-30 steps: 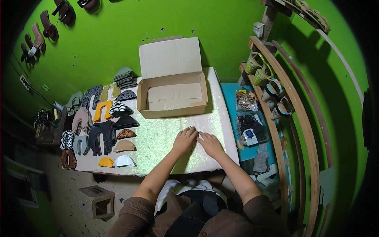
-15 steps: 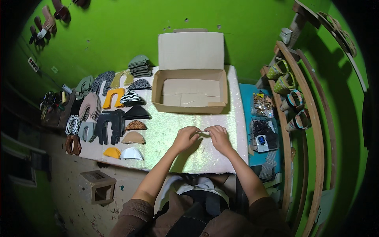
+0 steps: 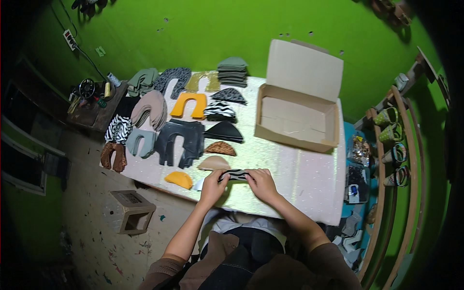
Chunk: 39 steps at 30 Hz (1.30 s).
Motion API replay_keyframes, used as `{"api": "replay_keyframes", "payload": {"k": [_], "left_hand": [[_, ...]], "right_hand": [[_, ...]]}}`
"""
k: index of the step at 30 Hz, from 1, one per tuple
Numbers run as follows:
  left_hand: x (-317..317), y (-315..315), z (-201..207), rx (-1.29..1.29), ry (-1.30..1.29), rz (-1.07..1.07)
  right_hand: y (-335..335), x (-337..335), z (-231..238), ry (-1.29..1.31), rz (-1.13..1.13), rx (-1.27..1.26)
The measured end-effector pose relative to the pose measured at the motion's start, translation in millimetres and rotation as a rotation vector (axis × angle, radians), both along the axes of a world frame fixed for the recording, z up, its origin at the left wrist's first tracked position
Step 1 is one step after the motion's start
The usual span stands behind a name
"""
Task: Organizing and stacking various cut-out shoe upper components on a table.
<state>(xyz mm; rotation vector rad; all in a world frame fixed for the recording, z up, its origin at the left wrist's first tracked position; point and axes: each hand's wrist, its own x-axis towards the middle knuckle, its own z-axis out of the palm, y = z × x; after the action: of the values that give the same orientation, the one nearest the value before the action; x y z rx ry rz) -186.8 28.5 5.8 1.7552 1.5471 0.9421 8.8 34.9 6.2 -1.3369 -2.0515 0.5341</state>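
Between both hands, just above the table (image 3: pixel 309 183), is a small black-and-grey striped cut piece (image 3: pixel 236 175), probably fabric or leather. My left hand (image 3: pixel 212 188) pinches its left end, and my right hand (image 3: pixel 262 185) pinches the right end. By the left hand lie a yellow half-moon piece (image 3: pixel 178 180) and a white piece (image 3: pixel 197 184), mostly hidden by that hand. A tan half-moon (image 3: pixel 213 163) lies just beyond. Farther back come leopard-print (image 3: pixel 221 148), black (image 3: pixel 224 132), zebra-striped (image 3: pixel 220 111) and dark speckled (image 3: pixel 229 95) half-moon pieces.
An open cardboard box (image 3: pixel 297 140) stands at the back right, lid raised. U-shaped pieces, such as an orange one (image 3: pixel 176 107) and a black stack (image 3: pixel 166 137), cover the table's left. Beside are a sewing machine (image 3: pixel 88 89), a wooden rack (image 3: pixel 411 193) and a floor carton (image 3: pixel 128 212).
The view has swung left, so the table's things sit farther right in it. My hands have come beside the half-moon pieces; the piece, earlier seen as a thin edge, now shows its striped face.
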Motion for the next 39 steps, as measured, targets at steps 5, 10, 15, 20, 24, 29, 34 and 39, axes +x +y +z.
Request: {"api": "replay_keyframes", "payload": {"k": [5, 10, 15, 20, 24, 29, 34, 39], "left_hand": [[-93, 10, 8, -0.034, -0.022, 0.085], [-157, 29, 17, -0.076, 0.034, 0.093], [-175, 39, 10, -0.072, 0.0, -0.032], [-156, 53, -2, -0.082, -0.067, -0.208], [-142, 65, 1, -0.035, -0.023, -0.293], [-130, 100, 14, 0.054, 0.011, -0.346], [-123, 175, 26, 0.328, 0.209, -0.392], [-104, 234, 30, 0.381, 0.322, -0.364]], "right_hand": [[26, -87, -1, 0.08, 0.043, -0.152], [43, -156, -3, 0.126, 0.005, -0.105], [37, -169, -2, 0.102, -0.105, -0.244], [35, -149, -2, 0.161, -0.219, -0.142], [38, -140, 18, 0.134, -0.359, -0.393], [65, -133, 19, 0.197, -0.388, -0.118], [130, -121, 32, 0.072, -0.409, -0.018], [201, -102, 34, -0.046, -0.413, 0.086]]}}
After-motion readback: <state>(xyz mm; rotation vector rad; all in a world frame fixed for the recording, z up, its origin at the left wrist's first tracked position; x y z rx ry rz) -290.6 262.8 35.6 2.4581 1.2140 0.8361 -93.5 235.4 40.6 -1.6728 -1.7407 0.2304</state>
